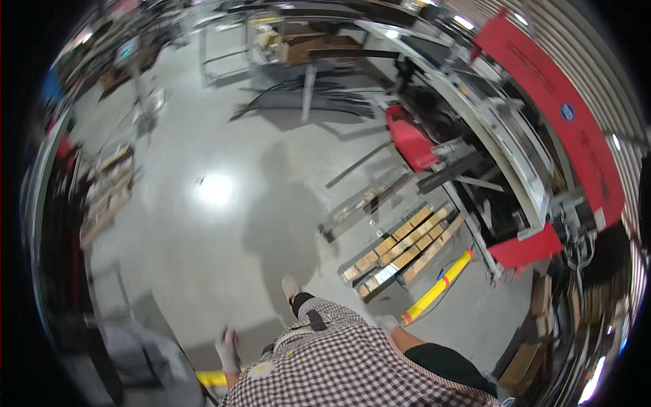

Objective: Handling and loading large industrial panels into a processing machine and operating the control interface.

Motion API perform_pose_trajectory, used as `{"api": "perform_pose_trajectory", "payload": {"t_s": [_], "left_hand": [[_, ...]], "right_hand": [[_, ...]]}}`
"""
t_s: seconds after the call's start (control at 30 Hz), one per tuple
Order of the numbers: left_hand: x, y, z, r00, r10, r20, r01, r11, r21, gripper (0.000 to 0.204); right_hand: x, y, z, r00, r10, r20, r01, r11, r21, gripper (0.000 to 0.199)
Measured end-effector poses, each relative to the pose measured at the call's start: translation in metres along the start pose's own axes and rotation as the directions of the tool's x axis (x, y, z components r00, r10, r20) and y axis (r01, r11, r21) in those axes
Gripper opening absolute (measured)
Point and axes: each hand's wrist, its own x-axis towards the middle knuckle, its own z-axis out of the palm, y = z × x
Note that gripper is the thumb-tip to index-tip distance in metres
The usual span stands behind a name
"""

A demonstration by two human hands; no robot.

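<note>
My left hand (pixel 228 347), in a pale glove with darker fingertips, hangs low beside my checked apron (pixel 319 363). Its fingers look loosely apart, somewhat blurred, and nothing shows in them. Nearest to it is a yellow strip (pixel 211 378) by the lower edge. On the other side my right hand (pixel 386 323), also pale-gloved, is partly covered by the apron, and its fingers cannot be made out. A yellow tube with red bands (pixel 437 288) lies on the floor to the right of that hand. One light shoe (pixel 290 287) shows ahead of the apron.
Wood-block-topped bars (pixel 407 247) lie on the grey floor (pixel 183 237) at right, beside a large red and white machine (pixel 542 102). Dark strips (pixel 305 102) lie farther ahead, near a wheeled rack (pixel 224 51). Stacked pieces (pixel 108 193) line the left.
</note>
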Motion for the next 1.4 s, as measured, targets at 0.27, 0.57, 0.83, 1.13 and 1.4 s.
{"api": "perform_pose_trajectory", "payload": {"t_s": [0.27, 0.57, 0.83, 1.13, 1.4], "left_hand": [[0.229, 0.077, 0.004, 0.917, -0.391, -0.086, 0.398, 0.911, 0.103, 0.021], [0.551, 0.282, 0.013, 0.914, -0.384, -0.130, 0.380, 0.923, -0.057, 0.022], [0.839, 0.538, 0.060, 0.962, -0.171, -0.211, 0.172, 0.985, -0.014, 0.029], [1.104, 0.688, 0.092, 0.935, -0.353, -0.035, 0.354, 0.931, 0.092, 0.028], [1.276, 0.854, 0.126, 0.838, -0.509, -0.196, 0.496, 0.861, -0.113, 0.028]], "right_hand": [[0.136, -0.558, -0.115, 0.870, -0.478, -0.120, 0.474, 0.749, 0.463, 0.042], [0.338, -0.820, -0.136, 0.944, -0.231, -0.237, 0.313, 0.854, 0.416, 0.033], [0.434, -0.875, -0.095, 0.937, 0.274, 0.216, -0.349, 0.732, 0.585, 0.049], [0.723, -1.267, -0.184, 0.956, -0.243, 0.162, 0.201, 0.950, 0.240, 0.054], [0.720, -1.992, -0.319, 0.782, -0.621, 0.060, 0.515, 0.697, 0.499, 0.021]]}}
